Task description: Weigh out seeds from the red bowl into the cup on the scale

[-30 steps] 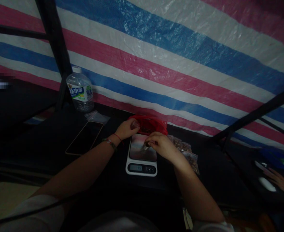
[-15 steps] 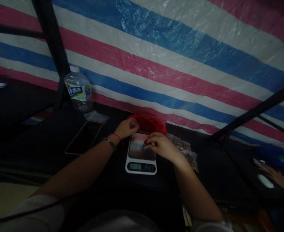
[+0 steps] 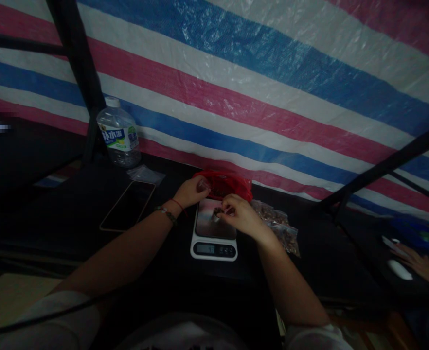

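Observation:
A white kitchen scale point(image 3: 214, 252) with a shiny metal plate and a lit display lies in front of me. Behind it sits an open red plastic bag point(image 3: 241, 185) with dark bits inside. At the bag's left edge my left hand point(image 3: 191, 192) is closed, pinching what looks like a small clear plastic bag point(image 3: 203, 184). My right hand point(image 3: 241, 216) hangs over the scale plate, its fingertips pinched on small brown pieces point(image 3: 218, 212). Whether these pieces touch the plate I cannot tell.
Clear bags filled with brown pieces point(image 3: 285, 234) lie right of the scale. To the left are a phone point(image 3: 127, 206), flat clear bags point(image 3: 146, 174) and a big clear bottle point(image 3: 118, 138). Another person's hand point(image 3: 415, 262) is beside a white mouse point(image 3: 399, 270) at far right.
My right hand has shifted slightly left and up over the scale plate, still pinching. My left hand has stayed at the red bag's edge.

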Demonstrator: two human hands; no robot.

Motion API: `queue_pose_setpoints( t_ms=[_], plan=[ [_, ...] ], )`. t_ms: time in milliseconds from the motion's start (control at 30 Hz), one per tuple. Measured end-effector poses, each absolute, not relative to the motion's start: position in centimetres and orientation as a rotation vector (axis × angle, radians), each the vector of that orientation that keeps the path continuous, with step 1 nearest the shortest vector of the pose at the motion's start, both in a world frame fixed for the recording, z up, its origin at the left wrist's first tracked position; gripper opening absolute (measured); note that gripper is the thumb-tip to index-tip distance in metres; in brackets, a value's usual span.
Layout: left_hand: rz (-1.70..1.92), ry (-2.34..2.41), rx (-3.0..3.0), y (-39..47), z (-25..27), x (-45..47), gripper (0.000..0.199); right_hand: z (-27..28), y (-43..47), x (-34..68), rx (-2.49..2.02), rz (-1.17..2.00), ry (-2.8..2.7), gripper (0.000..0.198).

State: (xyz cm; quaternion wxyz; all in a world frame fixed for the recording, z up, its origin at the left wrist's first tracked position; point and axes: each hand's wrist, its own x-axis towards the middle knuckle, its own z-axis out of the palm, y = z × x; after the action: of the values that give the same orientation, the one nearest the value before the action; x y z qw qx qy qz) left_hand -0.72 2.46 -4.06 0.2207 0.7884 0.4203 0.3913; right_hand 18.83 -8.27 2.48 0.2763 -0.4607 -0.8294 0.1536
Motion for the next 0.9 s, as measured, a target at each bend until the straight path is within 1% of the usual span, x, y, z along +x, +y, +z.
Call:
queue_pose_setpoints(
  t_ms=[133, 200, 300, 367, 433, 567, 733, 900],
  plan=[
    [1.090, 1.175, 2.187, 2.5, -4.1, -0.7, 0.029, 2.1, -8.2, 19.1, -1.101, 0.443, -2.237, 0.026],
    [1.097, 1.160, 2.193, 2.5, -4.2, -0.7, 0.029, 1.6, -8.2, 19.2, -1.056, 0.477, -2.243, 0.023],
    [1.093, 1.142, 2.184, 2.5, -4.2, -0.7, 0.030, 0.8, -8.3, 19.3, -1.055, 0.511, -2.214, 0.013],
    [1.088, 1.147, 2.179, 2.5, -4.2, -0.6, 0.030, 0.3, -8.2, 19.2, -1.063, 0.520, -2.192, 0.009],
    [1.088, 1.154, 2.182, 2.5, -4.1, -0.6, 0.029, -0.1, -8.2, 19.1, -1.066, 0.512, -2.178, 0.011],
    [1.081, 1.168, 2.193, 2.4, -4.0, -0.6, 0.031, -0.6, -7.9, 19.3, -1.094, 0.407, -2.105, 0.023],
    [1.055, 1.178, 2.196, 2.4, -3.9, -0.5, 0.035, -1.1, -7.2, 20.7, -1.234, 0.241, -1.942, 0.020],
    [1.056, 1.189, 2.213, 2.4, -4.1, -0.4, 0.036, -1.4, -6.6, 22.0, -1.294, 0.191, -1.873, 0.021]
  ],
)
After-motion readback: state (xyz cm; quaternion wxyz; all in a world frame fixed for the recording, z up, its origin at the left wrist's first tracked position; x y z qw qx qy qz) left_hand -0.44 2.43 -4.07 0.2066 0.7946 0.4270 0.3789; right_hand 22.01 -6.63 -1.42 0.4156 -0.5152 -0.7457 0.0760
